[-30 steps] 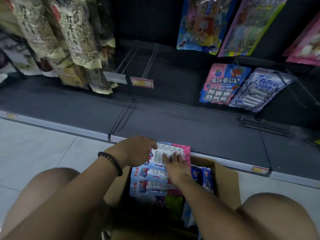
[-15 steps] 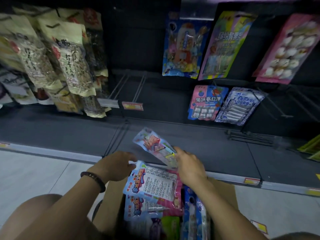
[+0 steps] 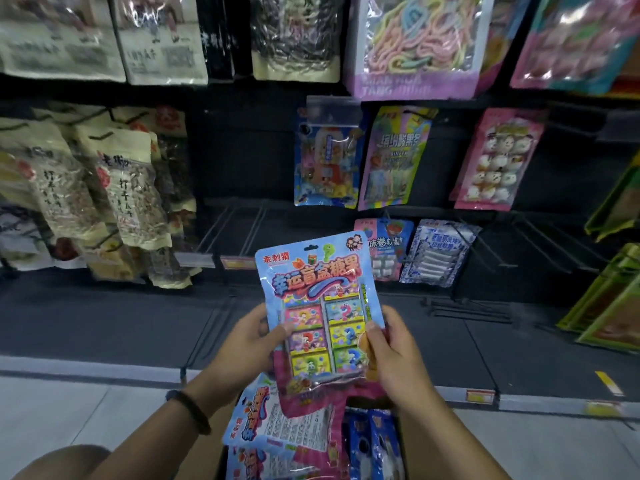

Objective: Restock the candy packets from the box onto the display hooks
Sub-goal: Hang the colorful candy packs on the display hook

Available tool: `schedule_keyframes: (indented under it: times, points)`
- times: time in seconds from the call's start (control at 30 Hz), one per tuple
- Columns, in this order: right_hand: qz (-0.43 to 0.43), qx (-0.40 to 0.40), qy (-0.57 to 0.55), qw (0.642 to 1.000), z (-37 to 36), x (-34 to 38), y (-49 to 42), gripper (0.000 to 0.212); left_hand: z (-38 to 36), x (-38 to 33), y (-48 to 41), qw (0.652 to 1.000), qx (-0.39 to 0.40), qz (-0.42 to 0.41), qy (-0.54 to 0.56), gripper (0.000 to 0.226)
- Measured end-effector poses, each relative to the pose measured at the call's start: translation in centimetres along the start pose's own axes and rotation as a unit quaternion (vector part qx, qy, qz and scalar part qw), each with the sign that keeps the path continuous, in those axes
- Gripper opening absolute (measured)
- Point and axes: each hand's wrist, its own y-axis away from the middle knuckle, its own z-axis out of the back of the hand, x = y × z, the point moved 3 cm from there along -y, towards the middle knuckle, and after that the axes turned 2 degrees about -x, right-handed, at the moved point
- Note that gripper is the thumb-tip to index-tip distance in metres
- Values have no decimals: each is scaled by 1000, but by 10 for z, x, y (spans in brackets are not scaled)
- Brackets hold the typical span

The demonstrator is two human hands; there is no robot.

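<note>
The left hand (image 3: 254, 336) grips the left edge of a blue candy packet (image 3: 320, 306), thumb on the front and fingers behind. The right hand (image 3: 394, 348) pinches the right edge the same way. A dark bracelet (image 3: 190, 410) circles the left wrist. The packet stands upright, printed front to the camera, held up before the rack and touching nothing else. Just below it more packets (image 3: 294, 420) lie stacked, one back-side up, with dark blue ones (image 3: 367, 441) beside them on the right. Beyond the packet's top, bare display hooks (image 3: 225, 233) jut from the rack, a price tag (image 3: 239, 263) at their tips. Seed bags (image 3: 128, 188) hang to the left, and a pink marshmallow pack (image 3: 495, 161) hangs up to the right.
</note>
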Motion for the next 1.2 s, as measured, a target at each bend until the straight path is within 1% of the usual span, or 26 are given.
schedule_keyframes:
  times: [0.07, 0.1, 0.17, 0.23, 0.3, 0.33, 0.37, 0.43, 0.47, 0.5, 0.57, 0.6, 0.7, 0.83, 0.97, 1.0, 1.1, 1.2]
  points:
    - [6, -30, -19, 999, 7, 7, 5, 54, -9, -14, 0, 1000, -3, -17, 1, 27]
    - [9, -38, -38, 999, 11, 12, 6, 67, -14, -22, 0, 1000, -3, -28, 0, 27]
    - [39, -38, -38, 998, 20, 25, 7, 84, -26, -38, -4, 999, 6, -48, -10, 26]
    - [79, -42, 4, 996, 30, 39, 8, 94, -38, -59, -10, 997, 9, -72, -22, 24]
    - [105, -71, 13, 992, 45, 53, 6, 97, -49, -82, -20, 994, 7, -106, -28, 27]
    - [111, -80, 11, 991, 52, 59, 3, 97, -54, -93, -24, 992, 6, -125, -26, 35]
    - [119, -87, 6, 989, 61, 67, -1, 97, -59, -107, -28, 989, 6, -146, -20, 49]
    - [143, -100, 2, 985, 81, 89, -11, 96, -71, -138, -38, 981, 14, -192, -19, 89]
    - [158, -110, 11, 981, 92, 103, -17, 95, -77, -156, -42, 974, 20, -222, -40, 102]
    - [176, -123, 29, 976, 103, 119, -22, 94, -84, -174, -47, 962, 24, -258, -81, 108]
    - [206, -152, 72, 964, 125, 151, -32, 94, -99, -210, -58, 925, 14, -327, -194, 110]
    - [220, -166, 99, 956, 137, 168, -36, 96, -106, -228, -64, 905, 5, -355, -233, 111]
    - [248, -202, 162, 934, 171, 214, -53, 104, -126, -276, -88, 882, 13, -395, -257, 110]
    - [280, -239, 195, 909, 211, 267, -78, 106, -159, -338, -114, 864, 21, -419, -279, 111]
    - [307, -256, 176, 899, 244, 307, -100, 103, -189, -389, -141, 814, -40, -452, -363, 104]
    - [315, -258, 172, 897, 250, 318, -105, 103, -195, -401, -147, 808, -53, -452, -374, 102]
    - [329, -258, 170, 892, 263, 351, -123, 107, -204, -439, -156, 800, -79, -444, -396, 99]
    - [339, -263, 163, 888, 274, 374, -138, 110, -206, -470, -157, 789, -73, -437, -427, 91]
